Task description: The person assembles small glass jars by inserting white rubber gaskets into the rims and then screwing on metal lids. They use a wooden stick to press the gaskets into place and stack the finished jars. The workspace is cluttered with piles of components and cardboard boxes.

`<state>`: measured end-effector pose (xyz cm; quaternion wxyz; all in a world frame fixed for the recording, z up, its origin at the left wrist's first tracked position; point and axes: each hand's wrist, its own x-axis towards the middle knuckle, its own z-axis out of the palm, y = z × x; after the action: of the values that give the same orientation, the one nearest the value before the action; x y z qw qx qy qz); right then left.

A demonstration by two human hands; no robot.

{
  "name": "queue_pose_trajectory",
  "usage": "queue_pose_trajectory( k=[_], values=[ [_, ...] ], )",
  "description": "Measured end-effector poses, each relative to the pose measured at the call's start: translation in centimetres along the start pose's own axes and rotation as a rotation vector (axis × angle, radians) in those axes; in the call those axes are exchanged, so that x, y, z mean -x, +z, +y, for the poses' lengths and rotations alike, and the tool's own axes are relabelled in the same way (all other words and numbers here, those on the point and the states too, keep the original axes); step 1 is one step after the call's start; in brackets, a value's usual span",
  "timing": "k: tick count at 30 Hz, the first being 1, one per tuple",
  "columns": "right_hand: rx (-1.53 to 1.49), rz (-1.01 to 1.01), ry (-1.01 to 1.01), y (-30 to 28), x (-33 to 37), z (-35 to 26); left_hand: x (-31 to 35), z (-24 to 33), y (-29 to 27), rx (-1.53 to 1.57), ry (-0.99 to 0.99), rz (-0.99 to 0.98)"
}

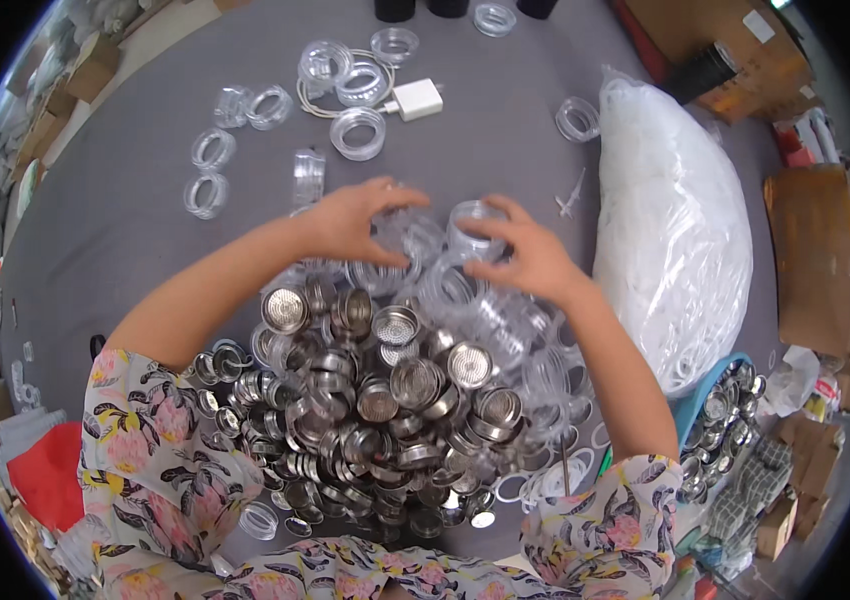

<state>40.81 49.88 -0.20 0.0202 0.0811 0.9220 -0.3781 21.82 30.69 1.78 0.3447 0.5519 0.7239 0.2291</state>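
Both my hands are over the far edge of a large heap of metal lids (375,400) and clear plastic rings (450,288). My left hand (360,222) reaches in from the left, its thumb and fingers apart around blurred clear rings (410,235). Opposite it, my right hand (527,252) has its fingers spread, touching a clear plastic ring (465,240). Neither hand shows a firm grip. The silvery lids are round and shallow with patterned tops. More clear rings are mixed in along the heap's right side, partly hidden by my right forearm.
Several loose clear rings (357,134) lie farther back, beside a white charger (417,99) with a coiled cable. A bulging clear bag of white pieces (670,230) stands at the right. Near it are a blue-rimmed container of lids (720,420) and cardboard boxes (810,260).
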Motion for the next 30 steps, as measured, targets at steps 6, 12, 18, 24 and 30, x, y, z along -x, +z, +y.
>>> queue_pose_trajectory(
  k=[6, 12, 18, 24, 30],
  values=[
    [0.014, -0.119, -0.005, 0.9, 3.2, -2.4, 2.8, 1.3, 0.7, -0.083, 0.226, -0.106],
    [-0.018, -0.093, -0.104, 0.9, 3.0, -2.7, -6.8, -2.4, -5.5, -0.132, 0.097, 0.282],
    [-0.06, -0.085, -0.104, 0.4, 2.0, -2.4, -10.9, -5.4, -4.5, -0.727, -0.136, 0.416],
    [0.085, 0.172, -0.185, 0.4, -1.6, -3.2, -6.8, -3.9, -1.7, -0.392, -0.025, 0.233],
    [-0.125, 0.086, -0.04, 1.5, -4.7, -4.0, -4.0, -2.3, -2.9, -0.268, 0.258, 0.351]
  ],
)
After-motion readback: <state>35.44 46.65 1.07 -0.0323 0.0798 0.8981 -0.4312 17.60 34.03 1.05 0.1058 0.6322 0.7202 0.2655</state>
